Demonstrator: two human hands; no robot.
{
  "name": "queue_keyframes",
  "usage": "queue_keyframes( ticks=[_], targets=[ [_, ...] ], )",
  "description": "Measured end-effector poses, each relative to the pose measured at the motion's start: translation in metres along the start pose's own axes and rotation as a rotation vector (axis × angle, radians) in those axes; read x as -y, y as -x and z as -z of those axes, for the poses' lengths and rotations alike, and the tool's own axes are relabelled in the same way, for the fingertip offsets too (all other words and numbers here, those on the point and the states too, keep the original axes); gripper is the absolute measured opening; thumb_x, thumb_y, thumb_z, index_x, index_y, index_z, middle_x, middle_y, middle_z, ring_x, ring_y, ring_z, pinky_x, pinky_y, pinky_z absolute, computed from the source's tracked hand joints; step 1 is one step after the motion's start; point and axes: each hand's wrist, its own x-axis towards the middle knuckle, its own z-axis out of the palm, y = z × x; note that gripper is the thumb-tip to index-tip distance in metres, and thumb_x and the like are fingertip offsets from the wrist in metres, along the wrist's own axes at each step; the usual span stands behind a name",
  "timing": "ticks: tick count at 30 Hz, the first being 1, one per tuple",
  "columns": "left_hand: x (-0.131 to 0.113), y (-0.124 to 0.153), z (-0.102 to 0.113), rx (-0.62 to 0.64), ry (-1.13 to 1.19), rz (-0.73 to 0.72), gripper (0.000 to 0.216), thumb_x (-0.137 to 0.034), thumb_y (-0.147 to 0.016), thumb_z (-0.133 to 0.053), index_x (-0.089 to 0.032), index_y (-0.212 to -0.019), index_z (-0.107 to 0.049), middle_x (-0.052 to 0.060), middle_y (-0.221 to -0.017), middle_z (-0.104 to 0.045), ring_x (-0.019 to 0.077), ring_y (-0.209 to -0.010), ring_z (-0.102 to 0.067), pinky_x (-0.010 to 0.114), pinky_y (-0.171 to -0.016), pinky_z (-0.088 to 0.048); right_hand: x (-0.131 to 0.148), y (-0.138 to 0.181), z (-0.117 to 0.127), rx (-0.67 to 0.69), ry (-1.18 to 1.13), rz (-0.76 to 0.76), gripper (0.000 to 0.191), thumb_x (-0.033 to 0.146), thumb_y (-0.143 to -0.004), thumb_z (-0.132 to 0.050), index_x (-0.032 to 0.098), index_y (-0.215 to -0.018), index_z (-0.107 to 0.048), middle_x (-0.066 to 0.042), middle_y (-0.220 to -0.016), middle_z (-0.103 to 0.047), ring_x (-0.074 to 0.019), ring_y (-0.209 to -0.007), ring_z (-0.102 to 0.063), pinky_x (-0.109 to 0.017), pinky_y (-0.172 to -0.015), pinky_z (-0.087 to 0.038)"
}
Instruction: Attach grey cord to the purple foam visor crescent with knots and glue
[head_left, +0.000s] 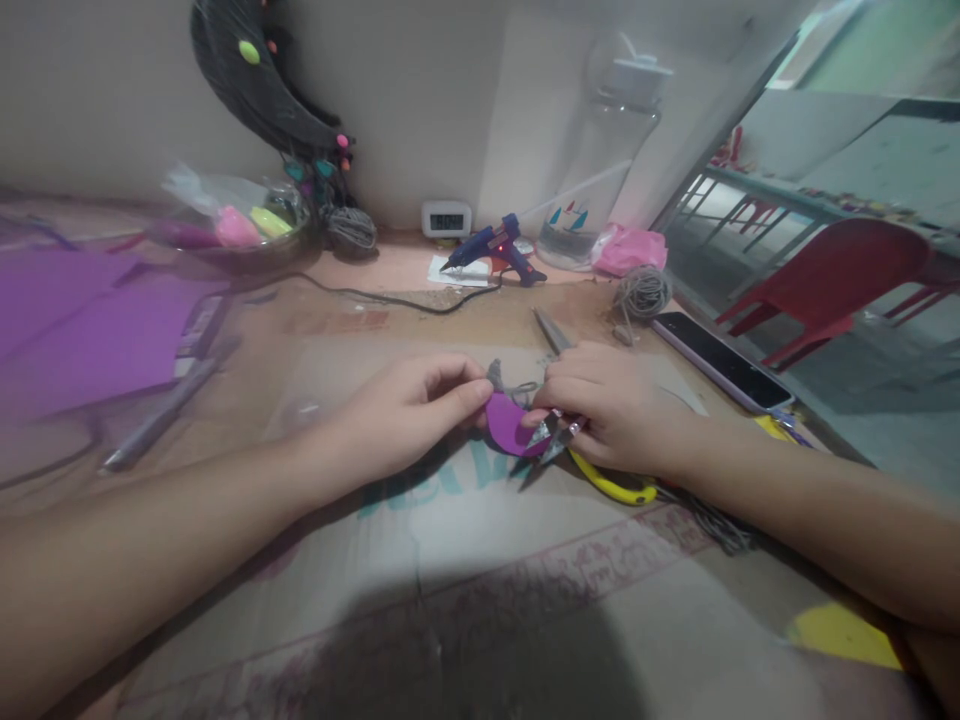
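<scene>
The left hand [442, 400] pinched a curved purple piece [507, 428] at its left end, and the right hand [611, 405], near but apart, was closed around scissors [544, 430]. The piece lay between both hands, its right end under the parted blades, over cardboard [480, 540]; farther away was a blue glue gun [480, 246].

White digital clock [447, 219] near the wall [420, 100], dark-screened phone [724, 360], red chair [847, 270]

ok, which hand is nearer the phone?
Right. The right hand is left of the phone; the left hand is farther left, at the purple piece.
</scene>
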Motion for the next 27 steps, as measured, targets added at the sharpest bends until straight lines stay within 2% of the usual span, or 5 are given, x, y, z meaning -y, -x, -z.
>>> queue_keyframes(
  ticks=[12,15,18,21,27],
  targets=[
    [-0.0030,-0.0008,0.0022,-0.015,0.016,0.046,0.029,-0.038,-0.091,-0.049,-0.018,-0.070,-0.054,-0.004,-0.066,-0.052,0.0109,-0.061,-0.048,0.023,-0.057,-0.035,-0.0016,0.0008,-0.0015,0.028,-0.082,0.052,0.013,0.020,-0.087,-0.052,0.017,-0.075,-0.059,0.000,-0.064,-0.054,-0.0141,-0.063,-0.047,-0.027,-0.063,-0.031],
    [-0.0028,-0.0009,0.0029,-0.004,0.044,0.046,0.029,-0.037,-0.090,-0.049,-0.018,-0.069,-0.053,-0.004,-0.065,-0.052,0.0105,-0.061,-0.048,0.023,-0.058,-0.036,-0.0007,0.0012,0.0010,0.022,-0.083,-0.035,0.028,0.041,-0.090,-0.053,0.015,-0.082,-0.060,-0.002,-0.068,-0.055,-0.0154,-0.064,-0.046,-0.028,-0.062,-0.032],
    [-0.0026,-0.0007,0.0027,-0.004,0.038,0.046,0.029,-0.037,-0.090,-0.049,-0.018,-0.069,-0.054,-0.004,-0.065,-0.052,0.0104,-0.061,-0.047,0.023,-0.057,-0.035,0.0021,0.0006,0.0038,0.019,-0.089,-0.083,0.054,0.060,-0.092,-0.038,0.010,-0.094,-0.061,-0.005,-0.073,-0.056,-0.0165,-0.065,-0.046,-0.029,-0.062,-0.034],
    [-0.0028,-0.0005,0.0024,-0.009,0.014,0.026,0.029,-0.037,-0.091,-0.049,-0.018,-0.069,-0.055,-0.004,-0.064,-0.050,0.0100,-0.059,-0.044,0.023,-0.055,-0.033,0.0052,-0.0013,0.0048,0.065,-0.028,-0.082,0.053,0.050,-0.098,-0.028,0.009,-0.103,-0.061,-0.008,-0.079,-0.058,-0.0181,-0.071,-0.049,-0.029,-0.065,-0.035],
    [-0.0019,-0.0004,0.0032,0.012,-0.023,0.017,0.032,-0.040,-0.091,-0.048,-0.018,-0.069,-0.054,-0.003,-0.064,-0.049,0.0111,-0.060,-0.044,0.023,-0.055,-0.033,0.0062,-0.0033,0.0018,0.053,0.064,-0.043,0.045,0.043,-0.098,-0.037,0.009,-0.103,-0.065,-0.007,-0.073,-0.060,-0.0176,-0.069,-0.052,-0.028,-0.062,-0.035]
  ],
)
